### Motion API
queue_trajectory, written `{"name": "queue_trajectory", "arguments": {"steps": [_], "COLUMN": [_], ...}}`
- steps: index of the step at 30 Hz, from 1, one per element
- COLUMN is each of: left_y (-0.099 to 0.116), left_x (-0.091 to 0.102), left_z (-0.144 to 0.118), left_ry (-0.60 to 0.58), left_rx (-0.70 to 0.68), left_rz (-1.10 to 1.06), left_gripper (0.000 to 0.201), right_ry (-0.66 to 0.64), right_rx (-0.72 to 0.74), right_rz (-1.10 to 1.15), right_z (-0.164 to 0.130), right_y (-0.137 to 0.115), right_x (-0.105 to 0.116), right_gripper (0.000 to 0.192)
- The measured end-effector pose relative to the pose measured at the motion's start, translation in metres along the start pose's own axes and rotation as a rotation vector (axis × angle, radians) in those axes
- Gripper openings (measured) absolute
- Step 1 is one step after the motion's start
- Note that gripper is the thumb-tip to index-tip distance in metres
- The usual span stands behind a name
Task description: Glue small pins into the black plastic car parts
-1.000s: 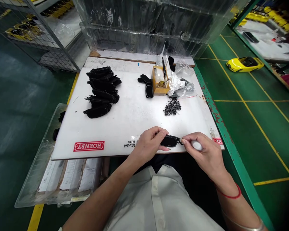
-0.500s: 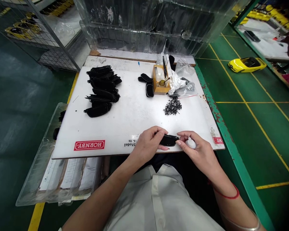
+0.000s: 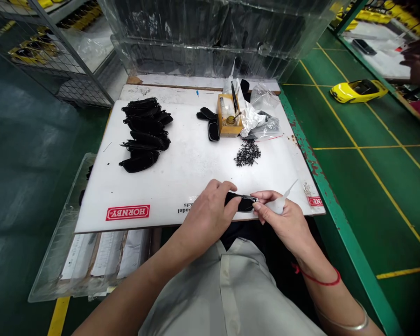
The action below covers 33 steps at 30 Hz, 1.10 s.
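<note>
A: Where do your fingers meet the work?

B: Your left hand [image 3: 207, 213] grips one end of the black panel [image 3: 245, 204], and the thumb and fingertips of your right hand [image 3: 290, 225] pinch the other. The panel spans the space between them at the bench's [image 3: 185, 175] near edge; I cannot tell whether it touches the surface. Two grips probably stop it twisting.

A: And the white bottle [image 3: 276, 205]?

B: You hold it in your right hand with its thin nozzle tipped up and away from the panel, presumably leaving those fingertips usable.

A: What lies beyond?

B: Small dark, spiky pieces [image 3: 248, 153] sit loose in a heap, likely for easy picking. Behind them, your yellowish box [image 3: 230, 129] holds slim tools upright, beside a crinkled clear bag [image 3: 271, 128]. Over to your left, thin, glossy panels with rounded ends overlap in a stack [image 3: 145, 123], perhaps grouped for reach.
</note>
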<state>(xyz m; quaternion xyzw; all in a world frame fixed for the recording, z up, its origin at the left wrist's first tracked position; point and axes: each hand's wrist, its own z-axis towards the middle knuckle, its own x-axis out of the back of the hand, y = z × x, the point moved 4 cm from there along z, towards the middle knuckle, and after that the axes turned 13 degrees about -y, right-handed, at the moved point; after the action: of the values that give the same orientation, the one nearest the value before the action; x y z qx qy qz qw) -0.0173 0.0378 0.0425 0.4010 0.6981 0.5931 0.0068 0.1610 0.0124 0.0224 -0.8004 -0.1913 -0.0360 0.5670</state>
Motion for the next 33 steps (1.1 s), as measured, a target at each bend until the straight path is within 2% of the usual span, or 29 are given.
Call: {"name": "queue_trajectory", "arguments": {"steps": [2,3,6,10,13,20,33], "left_y": [0.012,0.018,0.026,0.027,0.026,0.026,0.022], "left_x": [0.005,0.005,0.0,-0.006,-0.006,-0.004,-0.004], "left_z": [-0.001,-0.001,0.007,0.018,0.023,0.028,0.031], "left_ry": [0.1,0.111,0.028,-0.141,-0.191,-0.194,-0.195], "left_rx": [-0.071,-0.102,-0.146,-0.105,-0.06,-0.056,-0.064], "left_rz": [0.219,0.289,0.375,0.328,0.259,0.189,0.088], "left_gripper": [0.025,0.025,0.023,0.025,0.024,0.023,0.017], "right_ry": [0.013,0.018,0.031,0.036,0.031,0.055,0.086], "right_rx": [0.015,0.022,0.035,0.038,0.051,0.097,0.069], "right_rz": [0.002,0.005,0.025,0.051,0.077,0.062,-0.074], "right_z": [-0.002,-0.002,-0.005,-0.006,-0.007,-0.008,-0.014], "right_y": [-0.001,-0.001,-0.003,-0.002,0.0,0.001,0.001], "right_x": [0.0,0.0,-0.001,-0.001,-0.001,-0.001,0.0], "right_gripper": [0.032,0.031,0.03,0.031,0.032,0.029,0.026]}}
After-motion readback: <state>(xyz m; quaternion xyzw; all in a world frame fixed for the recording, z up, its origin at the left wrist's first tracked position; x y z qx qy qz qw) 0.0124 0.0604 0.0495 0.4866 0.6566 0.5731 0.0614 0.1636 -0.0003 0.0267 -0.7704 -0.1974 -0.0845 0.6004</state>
